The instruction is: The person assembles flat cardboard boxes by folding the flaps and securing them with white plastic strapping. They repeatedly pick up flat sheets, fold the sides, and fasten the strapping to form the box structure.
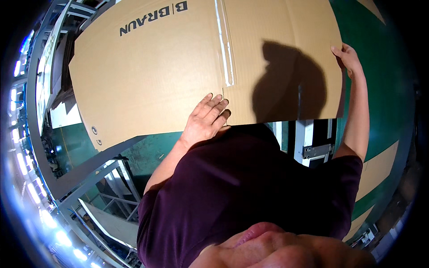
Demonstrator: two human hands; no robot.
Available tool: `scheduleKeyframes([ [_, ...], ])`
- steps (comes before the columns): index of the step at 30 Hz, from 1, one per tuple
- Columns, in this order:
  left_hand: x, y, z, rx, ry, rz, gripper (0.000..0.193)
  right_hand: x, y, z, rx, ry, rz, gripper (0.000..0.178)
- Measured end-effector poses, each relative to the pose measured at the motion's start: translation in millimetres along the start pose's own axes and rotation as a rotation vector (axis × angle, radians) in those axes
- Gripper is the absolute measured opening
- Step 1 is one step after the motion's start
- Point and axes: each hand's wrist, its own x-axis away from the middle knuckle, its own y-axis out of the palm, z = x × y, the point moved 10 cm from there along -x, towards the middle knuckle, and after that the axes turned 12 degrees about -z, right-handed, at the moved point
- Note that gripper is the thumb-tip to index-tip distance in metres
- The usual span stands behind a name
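A large brown cardboard sheet spreads out in front of me, with dark printing near its far left part. Two narrow white strips, perhaps glue or tape, run down its middle beside a fold or slit. My left hand lies on the near edge close to the lower end of these strips, fingers stretched over the surface. At the right edge, my right hand grips the cardboard sheet, thumb on top and the other fingers mostly hidden beneath. A dark shadow falls across the sheet's right half.
Grey metal framing stands at the left, with stacked sheets beyond the cardboard's left side. A white metal frame shows below the near edge. More brown cardboard lies on the green floor at the right.
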Motion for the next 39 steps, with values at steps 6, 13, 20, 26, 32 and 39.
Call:
scheduleKeyframes([
  [6, 4.2, 0.2, -6.6, 0.047, 0.003, 0.055, 0.025, 113.6, -27.5, -181.0, -0.312, -0.415, -0.382, 0.045],
  [13, 11.4, 20.9, -10.0, 0.009, 0.047, 0.120, 0.016, 163.7, 211.5, -259.8, 0.404, -0.945, -0.264, 0.039],
  [20, 35.2, -17.7, -74.5, 0.145, -0.149, 0.133, 0.054, 116.0, 159.9, -228.1, 0.168, -0.834, 0.063, 0.043],
  [26, 256.1, -125.6, -410.4, 0.000, -1.190, 0.342, 0.054, 49.1, 139.0, -188.8, -0.580, -0.388, -0.121, 0.071],
  [32, 382.6, -170.9, -563.7, -0.021, -1.499, 0.271, 0.065, 12.6, 176.5, -160.2, -0.805, -0.081, -0.417, 0.046],
  [39, 360.3, -149.1, -572.6, 1.326, -1.223, 0.506, 0.064, 10.0, 181.6, -159.5, -0.821, -0.020, -0.472, 0.046],
])
